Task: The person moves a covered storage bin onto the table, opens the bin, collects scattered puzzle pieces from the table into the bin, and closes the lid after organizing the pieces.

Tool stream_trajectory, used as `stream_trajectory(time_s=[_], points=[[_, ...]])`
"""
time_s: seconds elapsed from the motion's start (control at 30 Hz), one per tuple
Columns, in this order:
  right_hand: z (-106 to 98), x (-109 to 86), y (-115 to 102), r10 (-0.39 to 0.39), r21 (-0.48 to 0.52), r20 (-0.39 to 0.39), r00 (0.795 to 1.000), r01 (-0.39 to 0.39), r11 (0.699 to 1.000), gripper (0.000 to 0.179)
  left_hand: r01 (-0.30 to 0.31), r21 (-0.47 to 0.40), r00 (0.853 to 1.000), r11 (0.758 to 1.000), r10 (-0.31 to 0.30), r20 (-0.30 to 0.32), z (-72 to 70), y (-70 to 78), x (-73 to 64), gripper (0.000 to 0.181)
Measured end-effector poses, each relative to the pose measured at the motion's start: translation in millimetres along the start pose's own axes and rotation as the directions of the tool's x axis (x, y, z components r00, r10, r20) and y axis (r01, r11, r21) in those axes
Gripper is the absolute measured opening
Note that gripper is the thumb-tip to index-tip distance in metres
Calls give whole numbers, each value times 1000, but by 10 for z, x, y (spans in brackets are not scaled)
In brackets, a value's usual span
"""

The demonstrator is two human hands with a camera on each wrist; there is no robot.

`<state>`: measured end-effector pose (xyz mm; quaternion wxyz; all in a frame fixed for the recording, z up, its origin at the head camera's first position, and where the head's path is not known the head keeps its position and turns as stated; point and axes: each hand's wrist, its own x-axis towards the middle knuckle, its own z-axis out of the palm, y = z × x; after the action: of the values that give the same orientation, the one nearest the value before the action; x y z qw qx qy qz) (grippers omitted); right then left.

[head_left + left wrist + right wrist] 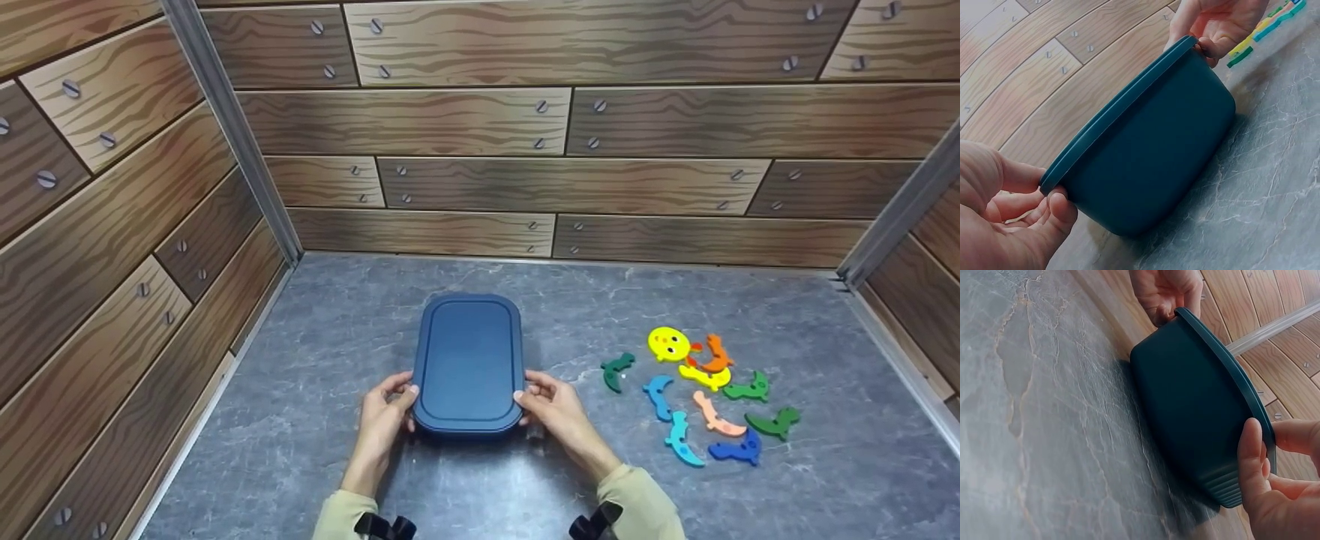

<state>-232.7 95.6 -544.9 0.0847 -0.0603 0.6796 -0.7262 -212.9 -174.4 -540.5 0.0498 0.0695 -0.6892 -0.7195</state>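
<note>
A dark blue rectangular box with a fitted lid (469,360) stands at the middle of the table, one short side facing me. At its near left corner my left hand (381,416) pinches the rim, thumb on the lid's edge and fingers beneath. My right hand (561,420) grips the opposite near corner the same way. Both wrist views show the box's deep, smooth side wall (1151,146) and the fingers curled under the lid's rim (1224,365). Whatever is inside is hidden by the lid.
To the right lie several flat, coloured animal-shaped pieces: a dark green one (618,372), a pink one (716,416), a dark blue one (737,448). Among them is a yellow round chick-faced piece (667,344). Wood-patterned walls (465,120) enclose the grey marbled tabletop (315,315).
</note>
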Motion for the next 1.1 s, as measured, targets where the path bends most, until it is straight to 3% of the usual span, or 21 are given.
stream_trajectory(time_s=[0.6, 1.1], points=[[-184, -107, 0, 8, 27, 35, 999, -9, 1000, 59, 18, -53, 995, 998, -13, 98, 110, -31, -24, 44], [-278, -177, -13, 51, 28, 4, 999, -51, 998, 61, 51, -86, 989, 995, -38, 145, 199, -31, -66, 47]])
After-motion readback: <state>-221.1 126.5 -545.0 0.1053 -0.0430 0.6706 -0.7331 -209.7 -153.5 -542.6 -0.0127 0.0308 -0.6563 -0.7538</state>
